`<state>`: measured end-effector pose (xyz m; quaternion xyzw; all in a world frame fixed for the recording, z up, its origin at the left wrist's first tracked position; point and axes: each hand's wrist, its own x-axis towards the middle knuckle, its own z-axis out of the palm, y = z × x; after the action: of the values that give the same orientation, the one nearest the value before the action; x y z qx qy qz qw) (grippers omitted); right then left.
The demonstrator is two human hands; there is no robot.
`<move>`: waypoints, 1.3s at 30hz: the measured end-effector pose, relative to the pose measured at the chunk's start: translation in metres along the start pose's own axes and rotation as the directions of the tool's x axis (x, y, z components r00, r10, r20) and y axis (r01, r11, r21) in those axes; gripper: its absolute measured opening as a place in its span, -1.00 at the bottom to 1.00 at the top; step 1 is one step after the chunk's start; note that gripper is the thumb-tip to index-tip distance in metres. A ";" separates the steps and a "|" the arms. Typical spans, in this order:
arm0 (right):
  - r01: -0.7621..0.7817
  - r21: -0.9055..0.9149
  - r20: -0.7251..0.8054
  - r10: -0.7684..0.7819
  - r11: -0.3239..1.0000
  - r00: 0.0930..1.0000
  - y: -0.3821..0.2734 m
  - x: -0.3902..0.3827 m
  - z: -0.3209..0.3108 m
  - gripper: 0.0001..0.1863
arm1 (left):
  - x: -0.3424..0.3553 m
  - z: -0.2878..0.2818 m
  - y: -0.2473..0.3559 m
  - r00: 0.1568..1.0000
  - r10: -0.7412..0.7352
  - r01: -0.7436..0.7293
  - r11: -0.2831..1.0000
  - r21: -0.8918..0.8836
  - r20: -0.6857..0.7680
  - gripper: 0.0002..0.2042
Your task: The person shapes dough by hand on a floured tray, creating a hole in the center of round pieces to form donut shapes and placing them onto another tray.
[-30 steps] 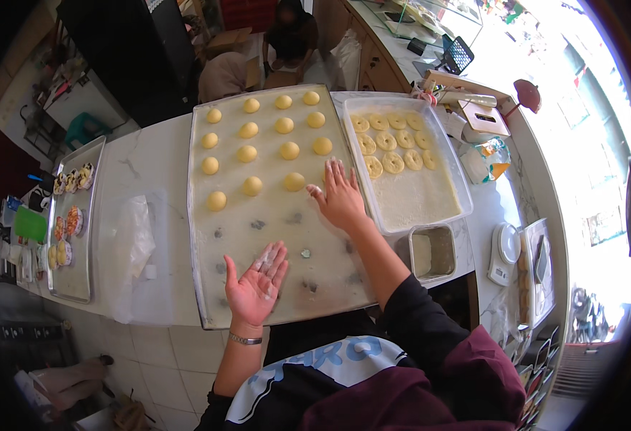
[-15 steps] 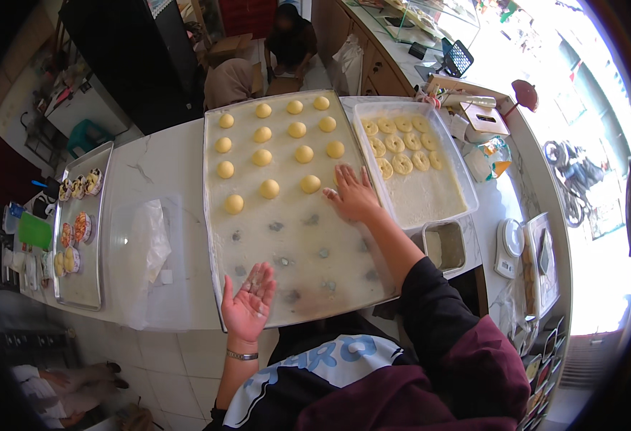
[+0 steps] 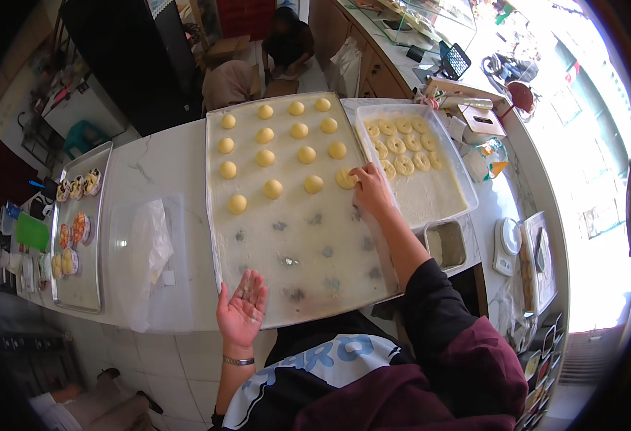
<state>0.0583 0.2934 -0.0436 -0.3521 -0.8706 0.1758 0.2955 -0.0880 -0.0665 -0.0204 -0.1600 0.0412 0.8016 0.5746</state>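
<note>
Rows of round yellow dough balls (image 3: 272, 189) sit on a large floured baking tray (image 3: 294, 287). At the right end of the nearest row, a flattened dough piece (image 3: 345, 178) lies under the fingertips of my right hand (image 3: 373, 192). Those fingers are curled together at its right edge, partly hiding it. My left hand (image 3: 242, 310) is held palm up over the tray's near left corner, fingers stretched out, with flour on the palm and nothing in it. Beside the tray, a white plastic container (image 3: 430, 202) holds several ring-shaped dough pieces (image 3: 404, 165).
A metal tray (image 3: 85, 276) with topped buns stands at the far left, near a clear plastic sheet (image 3: 154, 244). To the right are a small metal tin (image 3: 445, 244) and a white scale (image 3: 507, 244). Two people crouch beyond the table; another person sits lower left.
My right hand has gone from lying flat over the dough piece to curled fingers at its right edge, uncovering its flattened top. My left hand has shifted slightly down and left, still open.
</note>
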 end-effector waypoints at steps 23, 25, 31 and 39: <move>-0.229 -0.139 0.297 0.261 0.963 0.918 -0.010 -0.009 0.018 -0.53 | 0.051 0.033 -0.075 0.967 -0.236 0.244 0.759 0.603 -0.093 -0.52; -0.215 0.058 0.520 0.154 0.975 0.840 -0.040 -0.017 0.000 -0.63 | 0.057 0.034 -0.083 0.991 -0.073 0.130 0.625 0.770 -0.108 -0.52; -0.010 0.441 0.344 -0.159 0.897 0.925 -0.084 -0.103 -0.043 -0.63 | 0.067 0.045 -0.124 0.996 0.085 -0.032 0.643 0.766 -0.030 -0.72; 0.306 0.032 0.134 -0.308 0.951 0.942 -0.094 -0.120 -0.101 -0.63 | 0.089 0.022 -0.161 0.963 0.247 -0.239 0.577 0.781 0.113 -0.77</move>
<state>0.1441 0.1523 0.0348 -0.1976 -0.9322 0.1559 0.2603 0.0323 0.0740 -0.0081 0.1126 0.4131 0.7715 0.4706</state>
